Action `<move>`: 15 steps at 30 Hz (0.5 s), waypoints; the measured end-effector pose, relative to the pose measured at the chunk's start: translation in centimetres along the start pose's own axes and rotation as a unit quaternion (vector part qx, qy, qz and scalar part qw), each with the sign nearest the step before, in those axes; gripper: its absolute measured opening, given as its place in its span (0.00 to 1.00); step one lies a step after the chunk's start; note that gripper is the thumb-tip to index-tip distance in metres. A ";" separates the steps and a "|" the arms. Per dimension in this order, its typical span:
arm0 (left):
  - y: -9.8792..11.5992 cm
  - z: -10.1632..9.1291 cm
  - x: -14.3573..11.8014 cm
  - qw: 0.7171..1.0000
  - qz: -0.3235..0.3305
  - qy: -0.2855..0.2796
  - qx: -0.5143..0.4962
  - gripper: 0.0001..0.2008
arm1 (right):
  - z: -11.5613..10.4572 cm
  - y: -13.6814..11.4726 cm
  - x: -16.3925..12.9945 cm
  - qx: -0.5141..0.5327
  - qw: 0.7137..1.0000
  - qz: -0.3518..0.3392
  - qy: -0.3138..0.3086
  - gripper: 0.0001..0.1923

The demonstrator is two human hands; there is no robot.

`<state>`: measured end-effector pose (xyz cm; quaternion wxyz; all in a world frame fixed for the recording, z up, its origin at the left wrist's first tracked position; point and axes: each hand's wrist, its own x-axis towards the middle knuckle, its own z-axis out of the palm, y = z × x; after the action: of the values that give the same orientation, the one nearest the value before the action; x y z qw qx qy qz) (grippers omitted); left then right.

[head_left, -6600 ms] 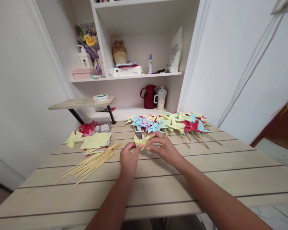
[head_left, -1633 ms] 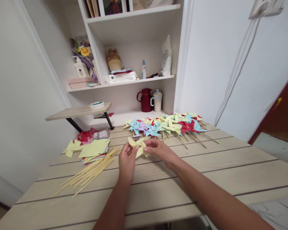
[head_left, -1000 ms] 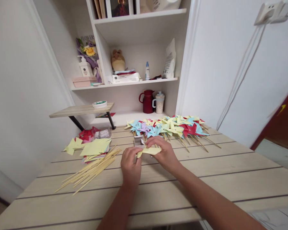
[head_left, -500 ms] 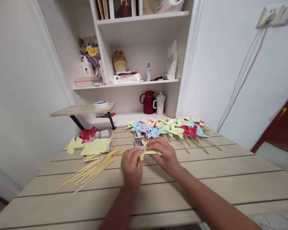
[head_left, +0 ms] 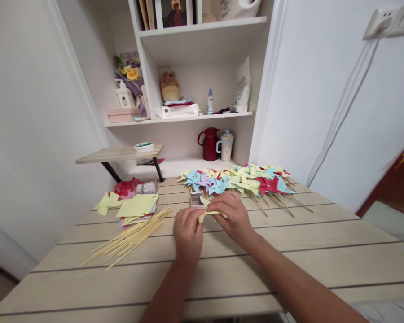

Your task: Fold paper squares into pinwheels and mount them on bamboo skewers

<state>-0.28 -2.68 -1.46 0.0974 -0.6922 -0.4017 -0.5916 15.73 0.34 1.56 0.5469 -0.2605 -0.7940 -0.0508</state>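
Jointly, the left hand [head_left: 188, 233] and the right hand [head_left: 233, 216] grasp a pale yellow paper pinwheel [head_left: 205, 211] over a plank-topped table [head_left: 242, 282], the left pinching its left end with curled fingers, the right closed around the opposite side and partly hiding the folded blades. A small open box [head_left: 195, 200] stands just beyond the paper. Multicoloured pinwheels on sticks [head_left: 237, 182] lie massed behind the right hand, while loose bamboo sticks [head_left: 131, 237] and stacked paper sheets [head_left: 138, 205] rest left of the left hand.
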 end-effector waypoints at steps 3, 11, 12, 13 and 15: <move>0.1 0.4 0.0 1.000 -0.018 -0.013 0.011 0.17 | -0.4 0.6 0.0 0.009 1.000 0.020 0.014 0.06; -0.4 0.1 0.1 0.992 -0.123 -0.008 -0.021 0.13 | -1.8 2.7 -0.3 0.051 0.978 0.167 0.117 0.03; -0.4 0.1 0.1 0.991 -0.132 -0.010 -0.017 0.10 | -1.8 3.1 -0.4 0.065 0.969 0.199 0.130 0.04; -0.5 0.0 0.0 0.990 -0.142 -0.012 -0.012 0.09 | -1.8 3.5 -0.6 0.082 0.959 0.232 0.140 0.06; -0.4 -0.1 -0.1 0.987 -0.161 -0.023 -0.003 0.09 | -1.6 4.1 -0.9 0.119 0.937 0.292 0.152 0.09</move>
<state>-0.64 -2.47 -1.65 -0.0104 -0.6327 -0.5078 -0.5845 19.23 2.96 0.58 0.6787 -0.4032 -0.5907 0.1671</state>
